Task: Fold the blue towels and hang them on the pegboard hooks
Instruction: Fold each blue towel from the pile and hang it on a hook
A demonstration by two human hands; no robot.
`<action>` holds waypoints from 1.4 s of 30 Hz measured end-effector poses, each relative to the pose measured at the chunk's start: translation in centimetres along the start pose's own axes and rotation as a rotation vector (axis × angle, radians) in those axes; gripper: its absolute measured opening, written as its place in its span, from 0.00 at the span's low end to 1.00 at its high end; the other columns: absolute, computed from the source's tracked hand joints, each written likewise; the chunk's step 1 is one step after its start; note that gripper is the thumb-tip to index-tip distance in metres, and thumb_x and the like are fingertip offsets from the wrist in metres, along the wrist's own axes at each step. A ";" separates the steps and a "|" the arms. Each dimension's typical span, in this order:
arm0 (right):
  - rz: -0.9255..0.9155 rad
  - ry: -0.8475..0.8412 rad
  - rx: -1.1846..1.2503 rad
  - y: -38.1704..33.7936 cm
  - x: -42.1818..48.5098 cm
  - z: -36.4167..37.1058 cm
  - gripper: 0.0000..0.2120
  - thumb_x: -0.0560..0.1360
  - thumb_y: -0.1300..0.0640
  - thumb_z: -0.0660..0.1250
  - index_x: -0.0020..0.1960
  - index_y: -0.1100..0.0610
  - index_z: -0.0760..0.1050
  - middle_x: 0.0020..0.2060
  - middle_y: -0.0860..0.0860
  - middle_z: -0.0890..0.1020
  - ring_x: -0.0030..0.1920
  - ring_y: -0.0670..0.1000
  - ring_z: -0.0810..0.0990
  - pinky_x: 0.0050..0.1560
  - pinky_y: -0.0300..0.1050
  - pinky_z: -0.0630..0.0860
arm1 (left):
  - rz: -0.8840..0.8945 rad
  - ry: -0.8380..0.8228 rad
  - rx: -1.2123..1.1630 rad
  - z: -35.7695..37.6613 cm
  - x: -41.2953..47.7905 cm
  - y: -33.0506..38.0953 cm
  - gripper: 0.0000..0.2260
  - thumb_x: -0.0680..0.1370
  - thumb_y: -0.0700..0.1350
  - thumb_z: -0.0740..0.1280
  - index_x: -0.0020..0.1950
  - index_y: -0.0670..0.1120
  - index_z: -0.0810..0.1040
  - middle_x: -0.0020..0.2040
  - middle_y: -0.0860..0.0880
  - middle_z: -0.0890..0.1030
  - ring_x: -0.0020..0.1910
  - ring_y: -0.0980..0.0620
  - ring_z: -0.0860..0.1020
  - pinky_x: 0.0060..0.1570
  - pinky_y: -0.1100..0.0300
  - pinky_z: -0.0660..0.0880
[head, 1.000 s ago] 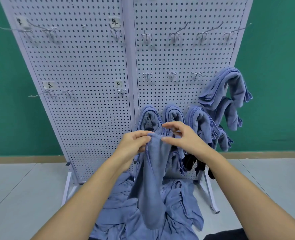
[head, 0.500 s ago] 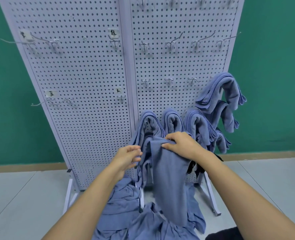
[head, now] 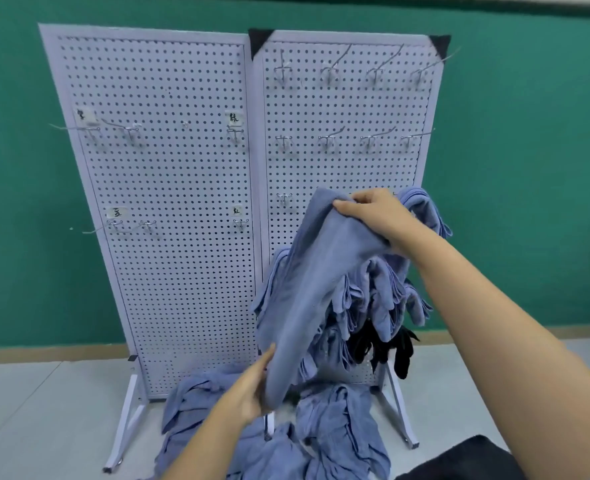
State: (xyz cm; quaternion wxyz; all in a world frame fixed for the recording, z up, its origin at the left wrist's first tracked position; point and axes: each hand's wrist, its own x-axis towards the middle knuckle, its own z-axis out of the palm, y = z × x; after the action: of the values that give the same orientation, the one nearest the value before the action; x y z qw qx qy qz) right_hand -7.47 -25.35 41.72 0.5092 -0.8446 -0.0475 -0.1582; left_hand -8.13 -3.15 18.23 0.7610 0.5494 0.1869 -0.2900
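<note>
I hold a folded blue towel (head: 307, 285) in front of the right panel of the white pegboard (head: 169, 188). My right hand (head: 373, 216) grips its top edge, raised to the level of the third row of hooks. My left hand (head: 252, 386) holds the towel's lower end. Behind it, several folded blue towels (head: 380, 299) hang on the lower right hooks, partly hidden. A pile of loose blue towels (head: 324, 431) lies on the floor at the board's foot.
Bare hooks (head: 328, 140) fill the upper rows of the right panel and a few hooks (head: 127, 131) with paper labels dot the left panel. Black items (head: 390, 348) hang low on the right. Green wall behind, grey floor, white stand legs (head: 127, 420).
My right hand has lifted the towel's top from the lower hooks up to the third row. My left hand dropped to the towel's bottom end. The view has tilted upward.
</note>
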 end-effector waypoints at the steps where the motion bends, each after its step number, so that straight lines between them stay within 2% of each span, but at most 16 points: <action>1: -0.001 0.028 0.059 -0.4 -0.1 -0.9 0.18 0.75 0.51 0.68 0.44 0.68 0.75 0.37 0.57 0.73 0.39 0.52 0.72 0.42 0.47 0.68 | -0.033 -0.057 -0.090 -0.1 -0.1 0.0 0.19 0.73 0.58 0.70 0.37 0.41 0.83 0.41 0.40 0.82 0.41 0.43 0.79 0.44 0.53 0.74; 3: 0.010 0.083 0.166 -0.2 -0.3 -2.6 0.15 0.75 0.52 0.68 0.47 0.65 0.77 0.38 0.58 0.77 0.39 0.52 0.75 0.41 0.47 0.72 | -0.045 -0.141 -0.243 0.0 -0.5 0.6 0.16 0.72 0.55 0.72 0.41 0.41 0.83 0.45 0.40 0.82 0.40 0.42 0.80 0.41 0.52 0.76; 5: 0.072 0.136 0.244 1.2 -0.6 -4.0 0.13 0.76 0.54 0.68 0.50 0.64 0.78 0.40 0.59 0.80 0.38 0.53 0.78 0.39 0.44 0.75 | 0.003 -0.150 -0.313 0.3 -0.8 2.0 0.09 0.75 0.49 0.69 0.42 0.43 0.80 0.37 0.43 0.82 0.31 0.45 0.80 0.32 0.56 0.77; 7: 0.149 0.158 0.252 3.8 -1.1 -5.1 0.12 0.77 0.55 0.66 0.49 0.65 0.78 0.40 0.58 0.80 0.36 0.53 0.77 0.36 0.42 0.75 | 0.076 -0.108 -0.237 0.3 -1.2 4.0 0.06 0.76 0.45 0.66 0.44 0.43 0.79 0.33 0.44 0.83 0.26 0.47 0.80 0.27 0.59 0.77; 9: 0.206 0.147 0.056 7.2 -1.5 -5.9 0.11 0.79 0.56 0.63 0.41 0.62 0.73 0.36 0.57 0.75 0.33 0.51 0.71 0.32 0.42 0.67 | 0.182 -0.020 -0.121 -0.6 -1.4 6.0 0.08 0.79 0.44 0.64 0.46 0.41 0.79 0.32 0.44 0.83 0.25 0.48 0.80 0.24 0.60 0.77; 12: 0.366 -0.015 -0.127 12.0 -2.7 -6.4 0.13 0.78 0.52 0.63 0.40 0.59 0.69 0.32 0.56 0.70 0.31 0.51 0.66 0.29 0.41 0.60 | 0.311 0.090 0.136 -2.4 -1.6 8.4 0.08 0.78 0.42 0.65 0.49 0.38 0.80 0.38 0.42 0.84 0.33 0.46 0.82 0.30 0.57 0.78; 16: 0.497 -0.204 0.006 17.1 -2.9 -7.0 0.38 0.61 0.34 0.75 0.52 0.67 0.73 0.44 0.58 0.74 0.44 0.57 0.67 0.44 0.53 0.63 | 0.407 0.159 0.410 -3.4 -2.6 10.4 0.08 0.76 0.42 0.69 0.47 0.36 0.80 0.45 0.39 0.84 0.41 0.44 0.81 0.39 0.55 0.76; 18: 0.480 -0.246 0.065 18.8 -2.4 -7.3 0.42 0.59 0.34 0.77 0.56 0.66 0.71 0.46 0.56 0.71 0.45 0.57 0.65 0.43 0.52 0.62 | 0.425 0.159 0.478 -3.7 -3.3 11.1 0.09 0.77 0.43 0.69 0.46 0.36 0.80 0.45 0.39 0.84 0.42 0.44 0.81 0.40 0.55 0.76; 21: 0.439 -0.272 0.106 15.0 -3.4 -7.2 0.29 0.64 0.40 0.77 0.55 0.58 0.76 0.43 0.56 0.68 0.39 0.55 0.63 0.33 0.46 0.61 | 0.496 0.082 0.480 -4.3 -4.4 12.7 0.07 0.79 0.40 0.65 0.49 0.37 0.79 0.45 0.41 0.84 0.42 0.46 0.81 0.40 0.55 0.77; 23: 0.358 -0.237 0.261 13.1 -3.2 -7.4 0.18 0.71 0.51 0.73 0.58 0.56 0.76 0.44 0.60 0.77 0.39 0.54 0.73 0.33 0.45 0.73 | 0.594 -0.001 0.390 -4.8 -5.2 14.2 0.07 0.80 0.38 0.61 0.52 0.39 0.78 0.44 0.44 0.85 0.41 0.50 0.83 0.39 0.58 0.80; 26: 0.238 -0.243 0.478 12.8 -2.2 -8.3 0.21 0.68 0.58 0.75 0.60 0.58 0.77 0.53 0.58 0.82 0.47 0.55 0.78 0.46 0.47 0.80 | 0.683 -0.109 0.209 -5.1 -6.4 15.8 0.11 0.81 0.34 0.56 0.53 0.42 0.77 0.41 0.49 0.85 0.37 0.54 0.83 0.35 0.63 0.80; 28: 0.206 -0.211 0.437 12.6 -2.1 -7.9 0.06 0.76 0.64 0.66 0.52 0.60 0.78 0.45 0.57 0.83 0.40 0.51 0.80 0.39 0.43 0.80 | 0.685 -0.145 0.165 -5.2 -6.8 15.9 0.16 0.81 0.33 0.53 0.49 0.43 0.79 0.40 0.49 0.85 0.36 0.54 0.83 0.32 0.63 0.80; 30: 0.224 -0.162 0.394 12.7 -2.0 -7.3 0.12 0.79 0.69 0.58 0.45 0.59 0.77 0.38 0.55 0.81 0.33 0.48 0.79 0.33 0.40 0.79 | 0.687 -0.179 0.154 -5.4 -6.8 15.6 0.22 0.81 0.33 0.52 0.41 0.44 0.83 0.42 0.46 0.84 0.37 0.51 0.82 0.34 0.61 0.80; 34: 0.185 -0.131 0.496 11.1 -2.2 -6.8 0.19 0.80 0.66 0.54 0.39 0.56 0.80 0.40 0.57 0.81 0.38 0.53 0.78 0.40 0.47 0.80 | 0.653 -0.168 0.108 -5.7 -6.4 15.3 0.20 0.77 0.39 0.53 0.34 0.41 0.83 0.42 0.44 0.83 0.43 0.45 0.78 0.37 0.56 0.80; 38: 0.194 -0.122 0.454 9.6 -2.0 -6.6 0.14 0.81 0.54 0.57 0.43 0.57 0.77 0.34 0.53 0.80 0.33 0.51 0.76 0.36 0.42 0.74 | 0.572 0.034 0.375 -4.5 -5.4 14.3 0.20 0.75 0.56 0.67 0.29 0.44 0.74 0.31 0.47 0.76 0.33 0.49 0.74 0.38 0.56 0.74; 42: 0.144 -0.067 0.350 7.8 -1.2 -5.9 0.03 0.77 0.58 0.66 0.48 0.56 0.78 0.39 0.53 0.82 0.36 0.49 0.80 0.35 0.40 0.76 | 0.499 0.136 0.458 -3.7 -3.3 12.6 0.19 0.70 0.41 0.76 0.31 0.45 0.65 0.27 0.50 0.70 0.28 0.52 0.70 0.28 0.63 0.71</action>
State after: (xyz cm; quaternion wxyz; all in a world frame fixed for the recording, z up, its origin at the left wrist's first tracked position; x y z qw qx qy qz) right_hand -8.04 -34.17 37.30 0.6564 -0.7493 -0.0306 -0.0824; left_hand -2.35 4.01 28.18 0.6510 0.7530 0.0272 -0.0920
